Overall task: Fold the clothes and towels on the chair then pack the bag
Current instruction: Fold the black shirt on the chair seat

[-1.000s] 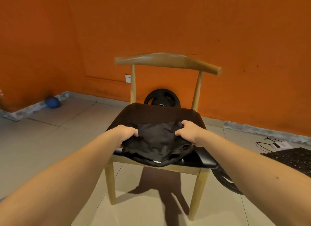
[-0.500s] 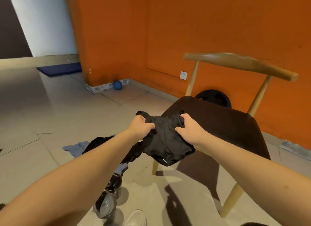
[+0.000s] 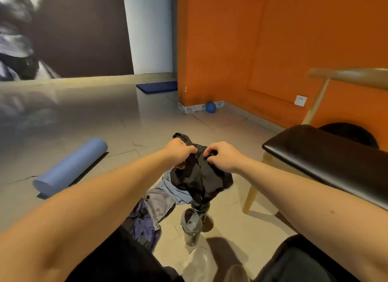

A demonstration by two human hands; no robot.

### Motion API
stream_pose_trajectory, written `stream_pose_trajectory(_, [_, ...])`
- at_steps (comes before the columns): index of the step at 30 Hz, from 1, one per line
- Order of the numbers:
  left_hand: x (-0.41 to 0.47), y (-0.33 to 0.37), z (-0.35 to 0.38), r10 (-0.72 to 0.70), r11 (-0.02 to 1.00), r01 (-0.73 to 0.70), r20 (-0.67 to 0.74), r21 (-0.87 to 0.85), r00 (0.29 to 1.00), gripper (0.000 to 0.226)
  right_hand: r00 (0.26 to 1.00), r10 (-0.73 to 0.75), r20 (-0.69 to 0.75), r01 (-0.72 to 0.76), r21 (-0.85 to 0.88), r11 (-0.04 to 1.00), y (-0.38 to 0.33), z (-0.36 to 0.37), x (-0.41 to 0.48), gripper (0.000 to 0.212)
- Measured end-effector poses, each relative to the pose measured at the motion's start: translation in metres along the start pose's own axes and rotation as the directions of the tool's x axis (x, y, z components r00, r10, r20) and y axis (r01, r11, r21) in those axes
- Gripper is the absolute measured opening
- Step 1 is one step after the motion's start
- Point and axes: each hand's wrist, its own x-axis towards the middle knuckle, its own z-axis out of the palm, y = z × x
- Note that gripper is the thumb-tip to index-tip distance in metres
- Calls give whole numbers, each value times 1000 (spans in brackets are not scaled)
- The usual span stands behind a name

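A folded black garment (image 3: 199, 174) hangs in the air between my hands, left of the chair. My left hand (image 3: 178, 153) grips its upper left edge and my right hand (image 3: 220, 155) pinches its upper right edge, the two hands close together. Below the garment lies an open grey and purple bag (image 3: 151, 210) on the floor, with blue cloth (image 3: 172, 189) at its mouth. The wooden chair (image 3: 327, 153) with a black seat stands at the right, its seat bare.
Two lidded bottles (image 3: 192, 225) stand on the floor just right of the bag. A rolled blue mat (image 3: 69, 168) lies to the left. A blue ball (image 3: 210, 107) and a flat blue mat (image 3: 157, 87) lie farther back by the orange wall. A black weight plate (image 3: 352, 132) leans behind the chair.
Both hands lifted the black garment off the chair seat and carried it left, over the bag on the floor. The view swung left with them.
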Motion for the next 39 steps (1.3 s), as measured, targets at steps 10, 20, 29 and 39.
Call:
stream_pose_trajectory(10, [11,-80,-58,-148,988,144,-77,-55,986,39,963,-128,237,74,225,972,-61,87,55,47])
stream_pose_trajectory(20, [29,-233,-87,-374,923,345,-184,-170,909,32,882,-165,441,64,235,970,-107,236,111,37])
stream_pose_trajectory(29, [27,-365,-120,-436,890,410,-114,-197,893,22,831,-265,489,212,161,964,-104,350,144,18])
stream_pose_trajectory(39, [46,-482,-149,-200,648,314,-243,694,949,50,695,-282,661,346,36,938,-98,415,130,23])
